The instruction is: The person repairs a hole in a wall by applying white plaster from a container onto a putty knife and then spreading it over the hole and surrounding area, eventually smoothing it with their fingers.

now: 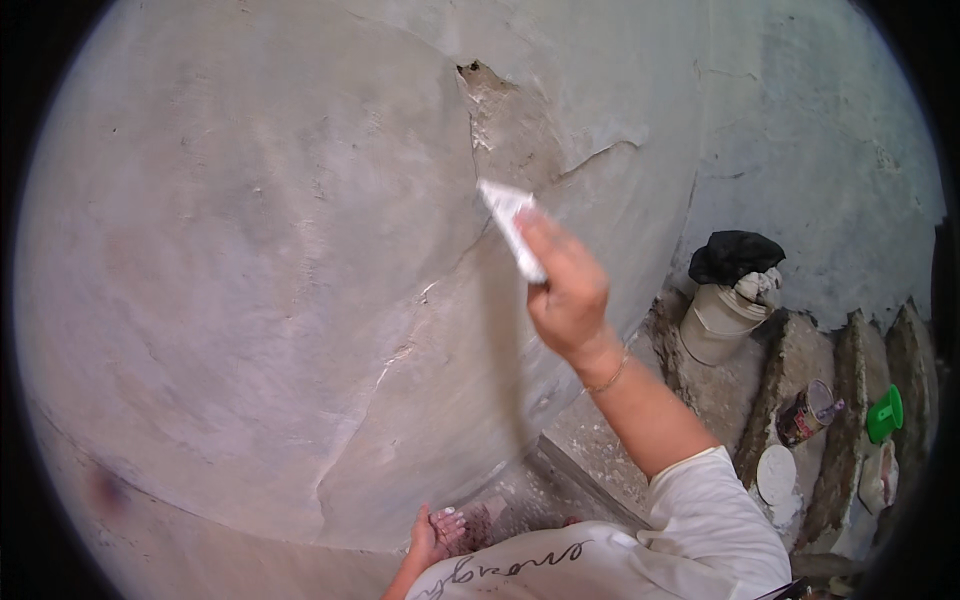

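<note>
My right hand (572, 292) is raised to the wall, its fingers closed on a white flat piece (508, 228). Motion blurs that piece, and its exact kind does not show. Its upper tip reaches the grey plastered wall (330, 230) or hovers just off it; which one I cannot tell. Above the tip, a rough patch of broken plaster (510, 125) has a small dark hole at its top. A crack runs from there down to the lower left. Low by my shirt, my left hand (437, 532) holds nothing, palm turned up and fingers apart.
Rough steps (785, 385) rise at the right. On them stand a pale bucket (722, 325) topped with a black bag (737, 257), a tin (805, 415), a white round lid (776, 475), a green cup (884, 414) and a whitish packet (878, 478).
</note>
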Available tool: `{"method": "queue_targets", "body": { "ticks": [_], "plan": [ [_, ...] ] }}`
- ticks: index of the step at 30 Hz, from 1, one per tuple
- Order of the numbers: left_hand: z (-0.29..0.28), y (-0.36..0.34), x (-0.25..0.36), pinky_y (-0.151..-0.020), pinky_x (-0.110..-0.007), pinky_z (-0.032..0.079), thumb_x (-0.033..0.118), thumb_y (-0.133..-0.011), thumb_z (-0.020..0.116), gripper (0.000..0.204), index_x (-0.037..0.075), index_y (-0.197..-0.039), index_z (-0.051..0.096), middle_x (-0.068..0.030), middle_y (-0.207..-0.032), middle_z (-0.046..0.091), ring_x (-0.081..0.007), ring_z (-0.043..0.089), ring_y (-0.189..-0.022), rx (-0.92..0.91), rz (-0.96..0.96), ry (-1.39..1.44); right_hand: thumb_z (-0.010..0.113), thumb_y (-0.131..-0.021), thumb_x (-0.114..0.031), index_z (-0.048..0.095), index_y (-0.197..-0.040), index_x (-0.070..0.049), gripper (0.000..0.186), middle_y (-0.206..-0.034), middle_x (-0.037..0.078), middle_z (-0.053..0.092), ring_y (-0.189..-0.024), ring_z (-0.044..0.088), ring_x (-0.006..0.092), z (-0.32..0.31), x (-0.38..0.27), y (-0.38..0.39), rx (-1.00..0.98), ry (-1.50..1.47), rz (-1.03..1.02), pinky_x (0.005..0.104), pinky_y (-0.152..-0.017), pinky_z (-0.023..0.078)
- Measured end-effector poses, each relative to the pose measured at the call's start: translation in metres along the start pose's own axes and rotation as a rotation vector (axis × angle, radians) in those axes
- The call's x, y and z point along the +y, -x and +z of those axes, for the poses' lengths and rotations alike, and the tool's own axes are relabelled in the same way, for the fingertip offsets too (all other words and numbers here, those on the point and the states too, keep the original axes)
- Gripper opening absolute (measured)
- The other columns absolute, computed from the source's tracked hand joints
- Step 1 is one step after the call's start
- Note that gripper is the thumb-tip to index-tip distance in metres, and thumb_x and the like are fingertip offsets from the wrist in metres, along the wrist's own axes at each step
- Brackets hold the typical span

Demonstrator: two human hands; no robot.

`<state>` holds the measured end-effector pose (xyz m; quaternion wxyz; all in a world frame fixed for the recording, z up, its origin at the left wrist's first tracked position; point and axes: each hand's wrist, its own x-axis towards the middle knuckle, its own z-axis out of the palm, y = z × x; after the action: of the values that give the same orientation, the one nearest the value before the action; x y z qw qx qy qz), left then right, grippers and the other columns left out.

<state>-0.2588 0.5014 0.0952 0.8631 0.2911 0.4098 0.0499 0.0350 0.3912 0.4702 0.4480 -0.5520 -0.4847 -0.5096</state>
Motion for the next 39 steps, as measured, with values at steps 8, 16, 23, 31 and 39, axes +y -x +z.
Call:
{"method": "queue_targets", "body": {
  "ticks": [8, 16, 23, 31, 39],
  "plan": [
    [0.013, -0.002, -0.002, -0.079, -0.046, 0.047, 0.052, -0.090, 0.025, 0.064, -0.006, -0.102, 0.048, -0.0237, -0.101, 0.057, -0.0346, 0.057, -0.092, -0.056, 0.002, -0.024, 0.052, -0.060, 0.012, 0.060, -0.098, 0.000, 0.041, -0.097, 0.018, 0.061, -0.092, 0.059, 0.0315, 0.026, 0.028, -0.077, 0.194, -0.017, -0.162, 0.0366, -0.080, 0.048],
    [0.006, -0.002, -0.003, -0.080, -0.047, 0.047, 0.052, -0.090, 0.025, 0.063, -0.006, -0.101, 0.048, -0.0237, -0.100, 0.057, -0.0346, 0.057, -0.092, -0.038, 0.002, -0.008, 0.052, -0.058, 0.012, 0.059, -0.100, 0.002, 0.045, -0.103, 0.019, 0.059, -0.100, 0.056, 0.0324, 0.007, 0.015, 0.021, -0.117, -0.067, -0.019, 0.0377, -0.087, 0.045],
    [0.009, 0.000, -0.004, -0.078, -0.041, 0.049, 0.052, -0.090, 0.026, 0.064, -0.006, -0.103, 0.048, -0.0203, -0.096, 0.059, -0.0307, 0.059, -0.088, -0.038, -0.016, 0.006, 0.051, -0.059, 0.012, 0.058, -0.102, 0.002, 0.045, -0.102, 0.018, 0.059, -0.099, 0.056, 0.0307, 0.010, 0.025, -0.056, 0.135, 0.084, -0.165, 0.0380, -0.087, 0.045],
    [0.013, 0.005, 0.000, -0.078, -0.041, 0.049, 0.053, -0.089, 0.027, 0.064, -0.005, -0.102, 0.049, -0.0206, -0.096, 0.059, -0.0302, 0.059, -0.088, -0.009, -0.006, 0.025, 0.052, -0.058, 0.012, 0.058, -0.102, 0.003, 0.045, -0.100, 0.018, 0.059, -0.097, 0.056, 0.0322, 0.002, 0.029, 0.009, -0.108, 0.094, -0.102, 0.0389, -0.088, 0.044],
    [0.003, -0.003, -0.005, -0.078, -0.042, 0.049, 0.053, -0.089, 0.027, 0.064, -0.006, -0.100, 0.051, -0.0209, -0.096, 0.059, -0.0302, 0.059, -0.088, -0.070, -0.001, 0.031, 0.051, -0.059, 0.011, 0.058, -0.101, 0.003, 0.043, -0.101, 0.018, 0.059, -0.096, 0.056, 0.0329, 0.016, 0.033, -0.075, 0.140, 0.082, -0.267, 0.0388, -0.089, 0.044]
  ]
}}
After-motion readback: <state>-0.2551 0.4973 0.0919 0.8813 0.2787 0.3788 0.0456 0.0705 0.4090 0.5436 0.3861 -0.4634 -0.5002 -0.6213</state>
